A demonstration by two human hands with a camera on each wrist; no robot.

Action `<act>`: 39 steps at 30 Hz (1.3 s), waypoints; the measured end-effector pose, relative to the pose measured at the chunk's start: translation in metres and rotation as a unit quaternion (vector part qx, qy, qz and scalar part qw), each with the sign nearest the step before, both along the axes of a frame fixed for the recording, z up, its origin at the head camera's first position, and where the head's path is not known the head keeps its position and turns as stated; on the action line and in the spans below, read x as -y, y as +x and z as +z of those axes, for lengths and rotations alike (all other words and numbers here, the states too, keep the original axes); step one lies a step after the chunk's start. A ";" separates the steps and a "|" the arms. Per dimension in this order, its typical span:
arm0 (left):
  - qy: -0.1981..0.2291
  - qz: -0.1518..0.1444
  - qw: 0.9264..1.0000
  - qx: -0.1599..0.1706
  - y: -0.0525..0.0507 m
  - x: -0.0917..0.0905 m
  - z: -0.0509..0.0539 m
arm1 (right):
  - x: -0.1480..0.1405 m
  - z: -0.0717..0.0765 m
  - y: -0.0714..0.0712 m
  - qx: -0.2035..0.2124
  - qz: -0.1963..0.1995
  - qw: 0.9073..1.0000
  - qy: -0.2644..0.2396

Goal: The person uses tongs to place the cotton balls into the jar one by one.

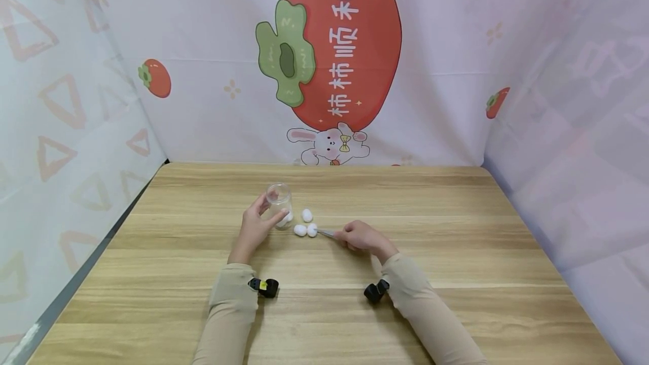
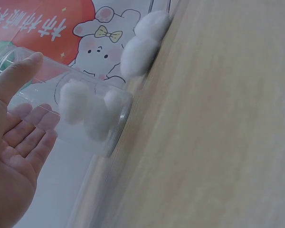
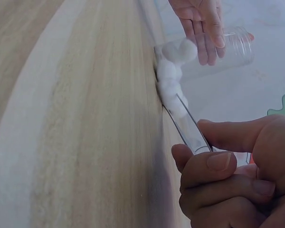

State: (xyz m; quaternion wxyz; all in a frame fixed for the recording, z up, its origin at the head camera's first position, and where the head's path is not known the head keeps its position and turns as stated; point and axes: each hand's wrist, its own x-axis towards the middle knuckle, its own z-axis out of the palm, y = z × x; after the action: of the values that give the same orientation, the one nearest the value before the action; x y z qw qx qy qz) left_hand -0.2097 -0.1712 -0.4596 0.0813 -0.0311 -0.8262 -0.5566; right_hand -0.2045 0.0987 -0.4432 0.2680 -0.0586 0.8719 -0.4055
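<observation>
My left hand (image 1: 253,231) holds a clear jar (image 1: 278,196) upright on the table, thumb on one side and fingers on the other. Several white cotton balls (image 2: 97,114) lie at its bottom. No lid covers the jar's mouth. To its right, three loose cotton balls (image 1: 307,216) sit on the wood, two side by side and one farther back. Metal tweezers (image 3: 195,122) are pinched in my right hand (image 1: 361,236), low over the table. Their tips reach the rightmost ball (image 1: 312,230), one on each side; whether they squeeze it I cannot tell.
The wooden table (image 1: 324,308) runs back to a hanging cloth (image 1: 203,111) printed with persimmons and a rabbit. Pale cloth also hangs on the left and right. A small black camera is strapped on each wrist.
</observation>
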 end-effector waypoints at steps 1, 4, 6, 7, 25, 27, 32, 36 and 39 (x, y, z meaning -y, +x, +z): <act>0.001 0.001 1.000 0.000 0.000 0.000 0.000 | 0.001 0.000 0.000 -0.001 0.001 1.000 0.002; 0.000 0.003 1.000 0.003 0.000 0.000 0.000 | 0.003 -0.002 -0.002 -0.011 0.009 1.000 0.004; 0.001 0.003 1.000 0.004 0.000 0.000 0.000 | 0.005 -0.003 -0.002 -0.020 0.013 1.000 0.007; 0.001 0.002 1.000 0.004 0.000 0.000 0.000 | 0.005 -0.003 -0.002 -0.024 0.014 1.000 0.006; -0.004 0.003 1.000 0.010 0.000 -0.001 0.001 | 0.003 -0.007 -0.001 -0.041 0.006 0.999 -0.020; -0.002 0.002 1.000 0.010 0.000 -0.001 0.002 | 0.002 -0.007 0.000 -0.044 0.009 0.999 -0.027; 0.003 0.001 1.000 0.009 0.001 -0.002 0.002 | 0.000 -0.007 0.000 -0.039 0.008 0.999 -0.034; 0.002 0.001 1.000 0.010 0.002 -0.002 0.003 | -0.003 -0.007 0.001 -0.034 0.005 0.998 -0.044; 0.001 0.002 1.000 0.011 0.002 -0.002 0.003 | -0.005 -0.005 0.003 -0.033 0.001 0.998 -0.052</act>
State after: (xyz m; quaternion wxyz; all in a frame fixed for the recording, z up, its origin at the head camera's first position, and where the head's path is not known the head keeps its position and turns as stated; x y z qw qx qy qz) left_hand -0.2079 -0.1693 -0.4562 0.0734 -0.0236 -0.8264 -0.5578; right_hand -0.2020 0.1035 -0.4484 0.2357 -0.0866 0.8579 -0.4483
